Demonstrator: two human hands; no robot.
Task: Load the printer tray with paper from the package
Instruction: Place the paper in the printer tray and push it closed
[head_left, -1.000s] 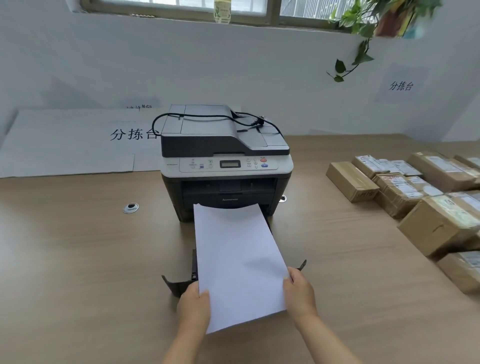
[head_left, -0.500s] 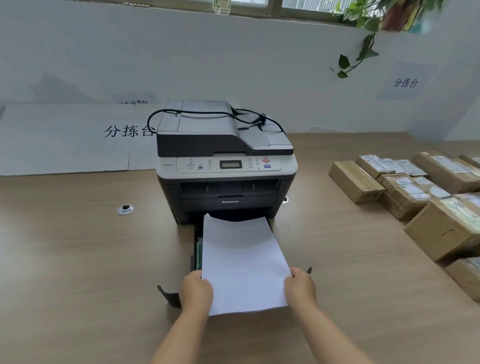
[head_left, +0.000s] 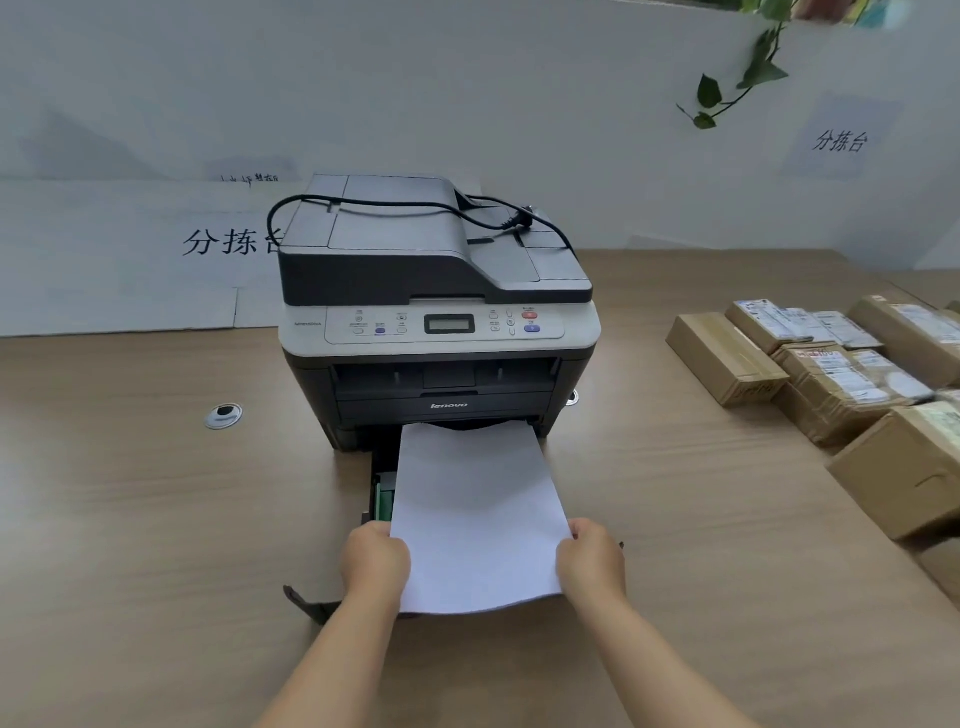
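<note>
A grey and black printer (head_left: 436, 332) stands in the middle of the wooden table. Its black paper tray (head_left: 383, 486) is pulled out toward me, and a green guide shows on its left side. A white stack of paper (head_left: 475, 514) lies over the tray, its far edge at the printer's slot. My left hand (head_left: 375, 564) grips the paper's near left edge. My right hand (head_left: 592, 564) grips its near right edge. The tray's front lip (head_left: 306, 603) shows beside my left wrist. No paper package is in view.
Several brown cardboard parcels (head_left: 852, 384) lie on the right side of the table. A round cable grommet (head_left: 224, 415) sits left of the printer. A black power cord (head_left: 415, 208) is draped over the printer's lid. White sheets with printed characters (head_left: 130, 260) lean against the wall.
Both hands have pushed the paper forward and down over the tray, so its far edge now reaches the printer's slot.
</note>
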